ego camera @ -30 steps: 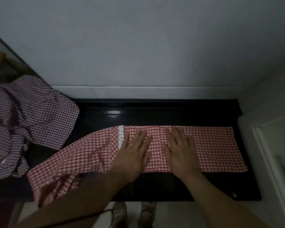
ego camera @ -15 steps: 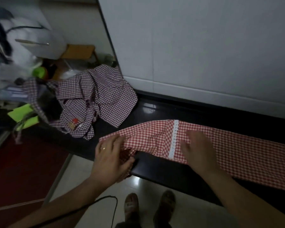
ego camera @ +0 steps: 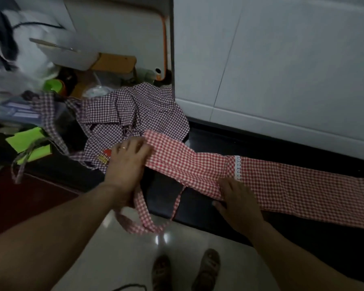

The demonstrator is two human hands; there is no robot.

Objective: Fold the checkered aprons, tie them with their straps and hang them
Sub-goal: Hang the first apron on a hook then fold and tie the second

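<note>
The red checkered apron lies on the black counter, already folded lengthwise into a narrow band, so I judge the first fold done. The rest is open: it has not been folded short, its straps dangle loose in a loop off the near edge toward the floor, nothing is tied and nothing hangs anywhere. Its long axis runs along the counter, parallel to the wall. The narrower bib end points to my left and slightly away from me, and the wide skirt end runs out to my right past the lace trim. My left hand rests on the bib end with the fingers laid out straight over the cloth. The thumb is hidden, so I cannot tell whether it catches a strap underneath. My right hand lies flat and relaxed on the band's near edge, just beside the lace, pressing and gripping nothing. Touching the bib end, farther left on the counter, the purple checkered apron sits in a crumpled heap, unfolded, one strap trailing off to the left; by my reckoning that one is wholly still to do.
</note>
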